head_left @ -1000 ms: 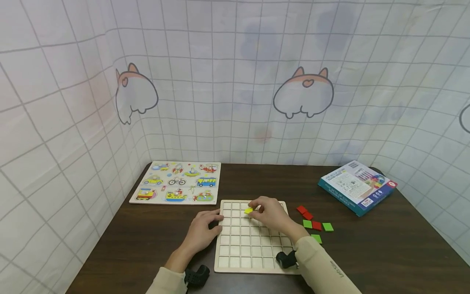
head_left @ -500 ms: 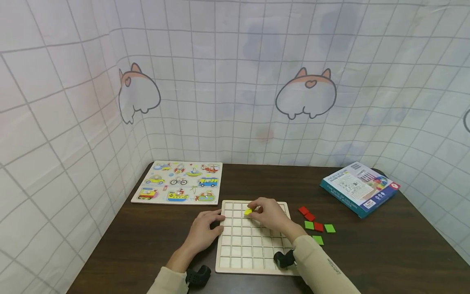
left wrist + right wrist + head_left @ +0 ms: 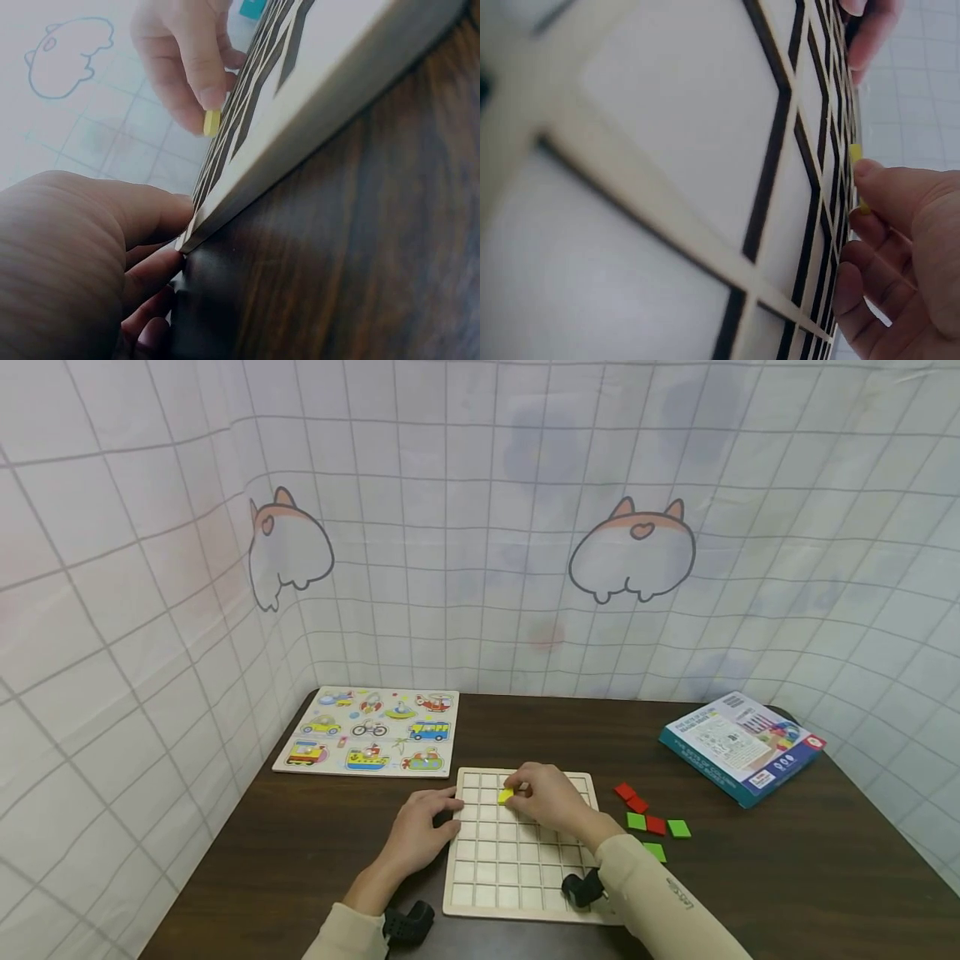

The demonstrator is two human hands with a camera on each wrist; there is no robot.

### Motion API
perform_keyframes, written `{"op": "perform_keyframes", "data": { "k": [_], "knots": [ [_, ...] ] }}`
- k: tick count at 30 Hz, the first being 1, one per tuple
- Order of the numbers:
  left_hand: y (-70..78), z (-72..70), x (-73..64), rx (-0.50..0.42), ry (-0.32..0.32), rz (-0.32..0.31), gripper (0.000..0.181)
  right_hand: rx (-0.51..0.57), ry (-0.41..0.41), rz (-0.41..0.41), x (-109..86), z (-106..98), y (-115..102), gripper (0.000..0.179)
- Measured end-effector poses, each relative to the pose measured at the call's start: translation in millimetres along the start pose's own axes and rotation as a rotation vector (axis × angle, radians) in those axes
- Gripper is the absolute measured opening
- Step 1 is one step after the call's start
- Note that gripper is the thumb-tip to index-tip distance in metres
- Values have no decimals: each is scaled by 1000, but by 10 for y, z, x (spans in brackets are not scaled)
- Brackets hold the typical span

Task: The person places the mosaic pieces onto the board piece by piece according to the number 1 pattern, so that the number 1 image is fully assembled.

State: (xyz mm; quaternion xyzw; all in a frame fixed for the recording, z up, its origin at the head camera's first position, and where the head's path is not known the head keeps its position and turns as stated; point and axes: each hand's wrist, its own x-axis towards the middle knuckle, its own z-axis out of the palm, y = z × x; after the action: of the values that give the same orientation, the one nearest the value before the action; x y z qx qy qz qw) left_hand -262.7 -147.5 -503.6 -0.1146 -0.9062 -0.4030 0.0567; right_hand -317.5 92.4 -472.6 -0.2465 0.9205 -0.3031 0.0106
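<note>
Between the thumb and fingertips of my right hand (image 3: 549,795) a yellow square tile (image 3: 506,796) is pinched, low over the upper part of a pale wooden grid board (image 3: 483,852). The right wrist view shows the tile's thin edge (image 3: 856,154) at the thumb, close to the grid, with the other fingers bent. My left hand (image 3: 417,831) touches the board's left side, thumb and fingers spread along it. In the left wrist view, one digit of the left hand (image 3: 67,240) lies at the board's rim, with the others beside its edge.
Right of the board lie red tiles (image 3: 656,825) and green tiles (image 3: 678,828). A teal and white box (image 3: 742,745) stands at the back right. A picture puzzle board (image 3: 369,731) lies at the back left. A white gridded curtain (image 3: 480,568) surrounds the table.
The yellow tile has moved slightly down toward the board in my right hand and lies flatter. My left hand stays at the board's edge. The head view has shifted slightly.
</note>
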Motion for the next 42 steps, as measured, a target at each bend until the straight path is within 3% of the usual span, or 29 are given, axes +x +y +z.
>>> {"op": "perform_keyframes", "data": {
  "k": [31, 42],
  "knots": [
    [-2, 7, 20, 9, -10, -4, 31, -3, 34, 34, 5, 32, 19, 20],
    [-8, 4, 14, 8, -2, 7, 30, 144, 22, 110, -99, -46, -38, 31]
  ]
}}
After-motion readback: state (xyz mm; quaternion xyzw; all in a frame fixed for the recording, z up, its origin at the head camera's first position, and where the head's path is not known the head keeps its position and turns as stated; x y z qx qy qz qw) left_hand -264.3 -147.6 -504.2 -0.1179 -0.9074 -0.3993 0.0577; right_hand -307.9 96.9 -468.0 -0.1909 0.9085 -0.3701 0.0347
